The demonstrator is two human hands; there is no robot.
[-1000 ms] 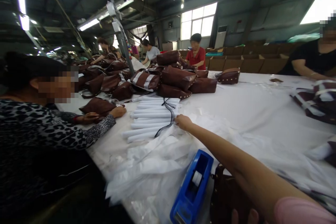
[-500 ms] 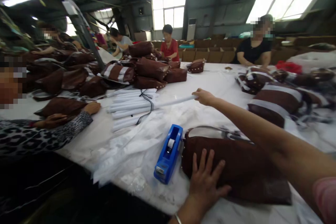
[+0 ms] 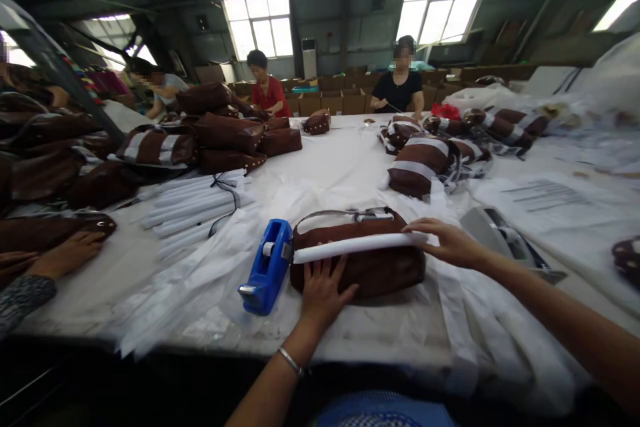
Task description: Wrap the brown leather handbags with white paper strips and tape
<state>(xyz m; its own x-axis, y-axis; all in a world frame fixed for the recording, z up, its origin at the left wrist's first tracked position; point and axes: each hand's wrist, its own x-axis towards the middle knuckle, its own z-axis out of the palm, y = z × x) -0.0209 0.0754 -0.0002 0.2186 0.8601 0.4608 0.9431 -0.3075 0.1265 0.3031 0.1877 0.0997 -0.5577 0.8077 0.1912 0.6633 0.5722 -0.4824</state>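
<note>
In front of me a brown leather handbag [image 3: 370,277] with metal studs lies on its side, its strap along the far edge. My left hand [image 3: 323,293] rests on the bag with fingers spread, a silver bangle at the wrist; the roll partly covers its fingertips. Across the bag runs a slim white roll [image 3: 360,245], which looks like rolled paper. Its right end is pinched in my right hand [image 3: 443,240]. A blue tape dispenser [image 3: 267,267] stands just left of the bag. Farther left is a bundle of similar white rolls [image 3: 187,207] with a black tie.
Brown bags are piled at the left [image 3: 225,130], and bags with white wrapping bands [image 3: 420,163] lie at the right. A grey tape dispenser [image 3: 505,240] sits behind my right forearm. Left, a co-worker's hand [image 3: 67,253] touches another bag. Other people work across the table.
My right hand has brought the white roll from beside the bundle back over the bag. My left hand stays on the bag. The camera view has turned right.
</note>
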